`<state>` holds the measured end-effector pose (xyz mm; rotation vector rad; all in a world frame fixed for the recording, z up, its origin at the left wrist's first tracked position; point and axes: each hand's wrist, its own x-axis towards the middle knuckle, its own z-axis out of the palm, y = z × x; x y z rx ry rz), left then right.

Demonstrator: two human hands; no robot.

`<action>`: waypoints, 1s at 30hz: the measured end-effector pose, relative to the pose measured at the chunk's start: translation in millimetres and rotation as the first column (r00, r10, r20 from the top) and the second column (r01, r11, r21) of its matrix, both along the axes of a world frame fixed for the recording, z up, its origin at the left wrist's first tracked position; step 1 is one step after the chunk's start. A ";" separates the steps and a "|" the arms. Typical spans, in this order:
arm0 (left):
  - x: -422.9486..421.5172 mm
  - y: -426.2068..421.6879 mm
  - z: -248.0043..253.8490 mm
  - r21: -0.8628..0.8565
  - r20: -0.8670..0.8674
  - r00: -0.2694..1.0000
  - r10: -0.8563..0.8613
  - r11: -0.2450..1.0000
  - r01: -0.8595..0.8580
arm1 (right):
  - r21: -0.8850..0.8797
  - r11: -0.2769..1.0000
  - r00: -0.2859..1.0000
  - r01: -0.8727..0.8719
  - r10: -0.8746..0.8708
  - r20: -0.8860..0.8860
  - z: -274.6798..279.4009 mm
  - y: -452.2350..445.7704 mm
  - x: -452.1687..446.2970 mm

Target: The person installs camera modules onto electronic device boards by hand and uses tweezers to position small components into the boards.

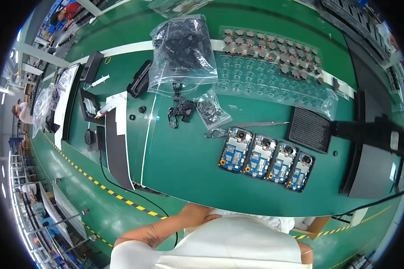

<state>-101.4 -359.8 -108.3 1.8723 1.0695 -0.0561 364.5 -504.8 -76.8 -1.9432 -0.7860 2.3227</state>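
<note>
My left hand (203,214) rests at my lap below the table's front edge, against white cloth; its fingers are mostly hidden, so I cannot tell whether it holds anything. My right hand is out of view. On the green table (188,179) nearest me, several open phone bodies (260,157) stand side by side, with blue circuit boards and round camera parts showing. Tweezers (260,123) lie just behind them, beside a small grey part (216,133). A small bag of screws or similar tiny parts (211,110) lies further left, next to a cluster of black plastic parts (180,110).
Behind lie a large clear bag of black parts (184,49) and a clear blister tray (256,74) with small components. A black grid tray (309,130) sits right, near a black arm-like fixture (368,132). Left are a syringe (98,81), a black case (140,78) and a cable (116,181).
</note>
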 end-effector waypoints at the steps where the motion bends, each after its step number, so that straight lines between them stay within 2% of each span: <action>1: -5.5 1.7 -5.4 0.074 0.025 0.998 -0.048 0.996 0.046 | -0.029 0.999 1.000 0.015 -0.015 0.000 -7.0 -4.5 5.3; 4: -19.5 18.4 -12.0 -0.162 0.152 0.988 -0.004 0.986 0.029 | -0.086 0.995 0.999 0.050 -0.051 -0.006 -25.5 -17.9 22.7; 7: -19.9 26.2 -4.0 -0.126 0.173 0.984 0.034 0.992 -0.012 | -0.079 0.992 0.995 0.097 -0.098 -0.006 -44.9 -32.9 40.7; 10: -26.4 25.6 -9.3 -0.306 -0.104 0.953 -0.286 0.921 0.243 | -0.093 0.957 0.960 0.276 -0.269 0.081 -46.4 -35.9 34.1; 11: -29.0 26.1 -17.6 -0.424 -0.084 0.918 -0.387 0.848 0.319 | -0.117 0.901 0.909 0.417 -0.411 0.075 -35.6 -34.7 22.6; 13: -36.1 31.2 -30.5 -0.633 -0.005 0.824 -0.567 0.639 0.436 | -0.183 0.900 0.918 0.396 -0.383 0.103 -34.5 -47.5 18.1; 16: -60.9 33.2 -19.8 -0.728 0.215 0.911 -0.352 0.564 0.389 | -0.235 0.908 0.937 0.347 -0.324 0.131 -42.9 -42.3 12.8; 19: -74.0 21.3 -26.2 -0.777 0.292 0.908 -0.302 0.478 0.409 | -0.257 0.919 0.953 0.299 -0.272 0.134 -48.8 -33.6 10.1; 22: -83.2 6.5 -46.2 -0.771 0.264 0.828 -0.495 0.408 0.490 | -0.263 0.927 0.963 0.266 -0.240 0.126 -52.3 -28.2 9.4; 25: -77.9 -17.8 -56.8 -0.770 0.179 0.671 -0.720 0.322 0.551 | -0.271 0.933 0.970 0.237 -0.213 0.113 -56.3 -24.2 9.4; 28: -82.9 -36.8 -50.1 -0.836 -0.042 0.617 -0.786 0.365 0.408 | -0.276 0.938 0.977 0.209 -0.189 0.095 -60.5 -19.1 10.8; 29: -83.5 -37.3 -44.4 -0.789 -0.146 0.599 -0.787 0.458 0.410 | -0.277 0.941 0.980 0.197 -0.179 0.087 -61.9 -17.7 11.1; 30: -90.6 -50.0 -62.4 -0.686 -0.255 0.619 -0.743 0.590 0.425 | -0.276 0.943 0.982 0.185 -0.169 0.079 -63.7 -15.5 11.4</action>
